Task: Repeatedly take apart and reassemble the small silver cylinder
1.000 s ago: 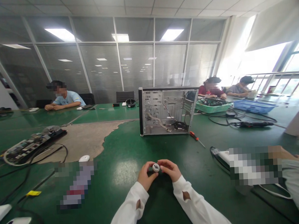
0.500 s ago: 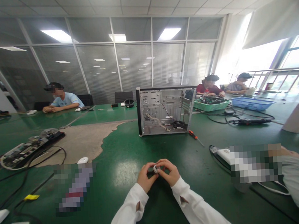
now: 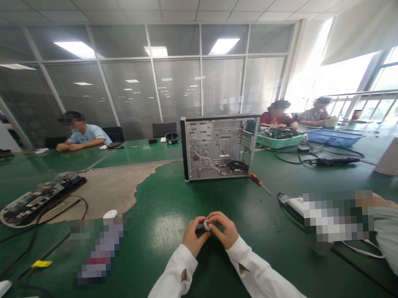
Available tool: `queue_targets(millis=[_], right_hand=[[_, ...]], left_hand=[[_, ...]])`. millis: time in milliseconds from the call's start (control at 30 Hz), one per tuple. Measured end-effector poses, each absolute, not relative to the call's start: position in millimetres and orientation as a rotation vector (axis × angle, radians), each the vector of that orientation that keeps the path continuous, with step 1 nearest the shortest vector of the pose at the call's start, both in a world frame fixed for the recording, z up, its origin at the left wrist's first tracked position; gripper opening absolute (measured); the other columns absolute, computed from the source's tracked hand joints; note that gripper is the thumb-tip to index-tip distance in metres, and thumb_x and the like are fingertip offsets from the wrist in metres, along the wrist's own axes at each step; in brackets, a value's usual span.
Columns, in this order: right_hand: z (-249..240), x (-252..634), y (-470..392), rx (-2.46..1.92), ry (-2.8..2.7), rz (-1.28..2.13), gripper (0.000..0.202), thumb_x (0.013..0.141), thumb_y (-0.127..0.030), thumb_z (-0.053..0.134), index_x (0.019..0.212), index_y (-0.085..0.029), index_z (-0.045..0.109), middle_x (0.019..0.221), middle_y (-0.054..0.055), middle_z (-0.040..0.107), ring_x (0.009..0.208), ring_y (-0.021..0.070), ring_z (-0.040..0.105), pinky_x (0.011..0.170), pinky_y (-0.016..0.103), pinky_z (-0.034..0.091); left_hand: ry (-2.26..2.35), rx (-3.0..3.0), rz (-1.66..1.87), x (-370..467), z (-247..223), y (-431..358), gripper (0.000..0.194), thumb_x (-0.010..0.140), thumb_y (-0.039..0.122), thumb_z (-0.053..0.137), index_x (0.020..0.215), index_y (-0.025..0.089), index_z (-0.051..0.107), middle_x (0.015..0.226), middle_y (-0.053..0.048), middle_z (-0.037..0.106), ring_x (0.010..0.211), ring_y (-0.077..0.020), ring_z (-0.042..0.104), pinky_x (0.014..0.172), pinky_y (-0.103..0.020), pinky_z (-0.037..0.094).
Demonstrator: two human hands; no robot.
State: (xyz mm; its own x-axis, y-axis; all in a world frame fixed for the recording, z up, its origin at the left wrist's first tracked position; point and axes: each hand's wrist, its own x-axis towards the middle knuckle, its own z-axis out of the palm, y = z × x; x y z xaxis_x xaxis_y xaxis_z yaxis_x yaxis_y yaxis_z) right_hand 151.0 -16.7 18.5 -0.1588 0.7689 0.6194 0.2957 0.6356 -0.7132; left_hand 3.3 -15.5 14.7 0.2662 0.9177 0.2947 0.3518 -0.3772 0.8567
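Between my fingertips, low in the middle of the head view, is a small round white object [image 3: 206,225] with a dark mark. My left hand [image 3: 193,237] pinches it from the left, and my right hand [image 3: 225,230] holds its right side. Both hands are over the green table [image 3: 161,200]. Beyond them stands an open computer case [image 3: 219,148] with cables and a dark fan inside. An orange-handled screwdriver [image 3: 260,183] lies by the case's lower right corner.
At left are a circuit-board assembly [image 3: 43,197], cables and a round white item [image 3: 110,214]. A green basket [image 3: 280,140] and blue basket [image 3: 334,137] stand at back right. Another person's sleeve [image 3: 390,241] reaches in at right. Other people sit across the table.
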Motion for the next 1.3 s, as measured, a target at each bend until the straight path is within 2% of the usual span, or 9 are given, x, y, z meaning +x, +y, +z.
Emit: queue_targets(millis=[233, 400, 600, 733, 967, 1300], right_hand=[[24.5, 156.3, -14.1, -0.903, -1.662, 0.473, 0.009, 0.073, -0.019, 0.047, 0.078, -0.018, 0.054, 0.085, 0.005, 0.055, 0.079, 0.0143, 0.052, 0.062, 0.024, 0.044], [11.1, 169.7, 0.5, -1.089, -1.689, 0.456, 0.008, 0.071, -0.021, 0.048, 0.075, -0.018, 0.054, 0.083, 0.005, 0.056, 0.077, 0.0146, 0.053, 0.060, 0.024, 0.043], [-12.9, 177.3, 13.7, -1.350, -1.899, 0.384, 0.007, 0.065, -0.018, 0.052, 0.068, -0.020, 0.058, 0.082, 0.004, 0.056, 0.081, 0.0169, 0.050, 0.074, 0.031, 0.039], [-17.6, 176.7, 14.4, -1.414, -1.941, 0.410, 0.008, 0.062, -0.018, 0.054, 0.066, -0.020, 0.060, 0.083, 0.004, 0.057, 0.084, 0.0181, 0.050, 0.076, 0.032, 0.038], [-24.3, 179.1, 21.8, -1.381, -1.507, 0.646, 0.020, 0.060, -0.026, 0.054, 0.078, -0.019, 0.059, 0.078, 0.004, 0.061, 0.072, 0.0167, 0.056, 0.064, 0.029, 0.044], [-35.7, 181.0, 30.3, -1.332, -1.362, 0.667, 0.020, 0.062, -0.027, 0.052, 0.079, -0.018, 0.057, 0.078, 0.005, 0.063, 0.072, 0.0171, 0.059, 0.068, 0.033, 0.047]], left_hand=[[1.154, 1.833, 1.092, 3.4, 13.8, -15.0, 0.033, 0.062, 0.016, 0.056, 0.095, 0.020, 0.051, 0.094, -0.004, 0.058, 0.090, -0.0182, 0.051, 0.075, -0.030, 0.038], [1.196, 1.779, 1.125, 3.2, 12.9, -14.3, 0.031, 0.063, 0.016, 0.055, 0.093, 0.020, 0.049, 0.094, -0.004, 0.058, 0.090, -0.0178, 0.051, 0.075, -0.031, 0.038], [1.221, 1.752, 1.145, 4.2, 11.3, -12.0, 0.030, 0.063, 0.016, 0.054, 0.093, 0.020, 0.048, 0.094, -0.003, 0.058, 0.090, -0.0166, 0.052, 0.074, -0.029, 0.039], [1.226, 1.739, 1.159, 4.9, 10.3, -10.8, 0.030, 0.063, 0.015, 0.053, 0.092, 0.019, 0.048, 0.094, -0.003, 0.058, 0.089, -0.0160, 0.052, 0.073, -0.028, 0.040], [1.231, 1.748, 1.145, 5.5, 13.7, -13.9, 0.035, 0.060, 0.008, 0.050, 0.093, 0.019, 0.047, 0.095, -0.003, 0.057, 0.090, -0.0156, 0.052, 0.072, -0.027, 0.040], [1.226, 1.723, 1.162, 5.1, 9.8, -12.6, 0.044, 0.056, 0.000, 0.044, 0.095, 0.019, 0.048, 0.096, -0.004, 0.058, 0.091, -0.0158, 0.052, 0.074, -0.029, 0.041]])
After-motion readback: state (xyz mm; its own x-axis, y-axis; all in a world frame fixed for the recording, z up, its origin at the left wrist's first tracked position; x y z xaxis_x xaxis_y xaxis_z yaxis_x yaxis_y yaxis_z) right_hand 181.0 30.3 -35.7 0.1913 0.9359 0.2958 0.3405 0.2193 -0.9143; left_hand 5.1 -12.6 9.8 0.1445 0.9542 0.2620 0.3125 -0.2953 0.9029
